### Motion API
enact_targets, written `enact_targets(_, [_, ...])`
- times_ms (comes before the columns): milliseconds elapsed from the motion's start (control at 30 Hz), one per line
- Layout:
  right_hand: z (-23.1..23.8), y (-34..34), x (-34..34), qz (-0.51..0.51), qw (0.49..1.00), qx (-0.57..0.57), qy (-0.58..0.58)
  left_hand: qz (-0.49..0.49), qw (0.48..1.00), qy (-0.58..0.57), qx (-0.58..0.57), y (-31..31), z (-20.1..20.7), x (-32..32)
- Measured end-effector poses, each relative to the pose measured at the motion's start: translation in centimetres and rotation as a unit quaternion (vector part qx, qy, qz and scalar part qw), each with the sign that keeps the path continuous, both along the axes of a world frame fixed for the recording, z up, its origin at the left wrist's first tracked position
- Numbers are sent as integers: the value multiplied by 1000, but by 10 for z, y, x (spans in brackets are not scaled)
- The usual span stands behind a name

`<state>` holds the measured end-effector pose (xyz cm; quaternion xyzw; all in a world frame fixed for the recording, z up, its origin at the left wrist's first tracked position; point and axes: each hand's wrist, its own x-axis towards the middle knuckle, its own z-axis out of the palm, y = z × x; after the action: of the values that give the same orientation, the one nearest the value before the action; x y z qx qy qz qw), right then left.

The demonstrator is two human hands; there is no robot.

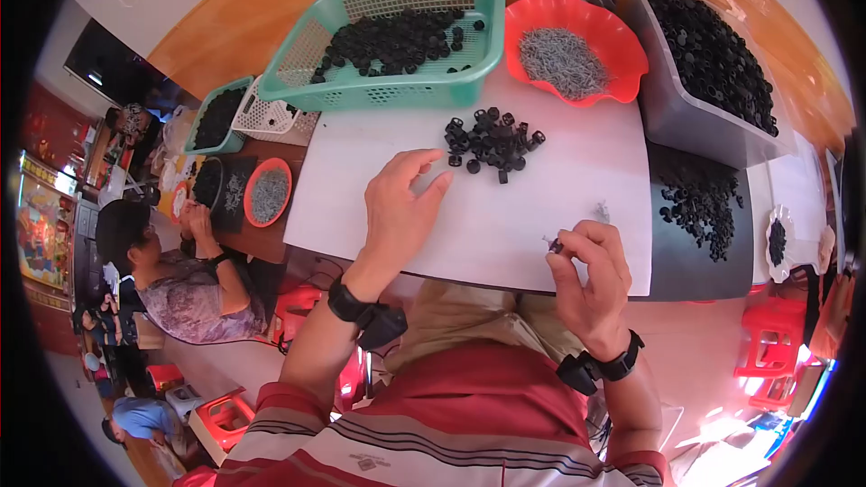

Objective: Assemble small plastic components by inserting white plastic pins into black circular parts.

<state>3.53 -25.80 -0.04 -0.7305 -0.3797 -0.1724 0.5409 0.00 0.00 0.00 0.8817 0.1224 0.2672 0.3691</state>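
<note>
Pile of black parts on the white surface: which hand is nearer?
Left. The left hand is close by the pile of black parts, just left of it; the right hand is farther off, to its lower right, pinching a small dark part.

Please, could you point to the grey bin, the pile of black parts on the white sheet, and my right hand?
Grey bin (pixel 693 129): head view, on its near wall.
Pile of black parts (pixel 493 141): head view, near its middle.
Right hand (pixel 597 287): head view, on its middle.
</note>
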Motion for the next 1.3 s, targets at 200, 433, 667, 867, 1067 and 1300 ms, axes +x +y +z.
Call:
enact_targets(200, [0,1,-3,1,1000,4,5,-14,993,3,120,8,-4,14])
enact_targets(433, [0,-3,-2,2,1000,9,11,-31,992,28,117,2,1,14])
enact_targets(667, [-1,-4,0,7,1000,15,26,-80,987,36,134,5,5,12])
enact_targets(867, [-1,-5,0,6,999,19,34,-116,982,52,141,12,9,13])
enact_targets(1067, [-2,-6,0,4,999,27,40,-121,989,82,37,6,18,9])
enact_targets(1300, [-1,-2,2,12,998,38,45,-193,957,81,-198,0,18,-6])
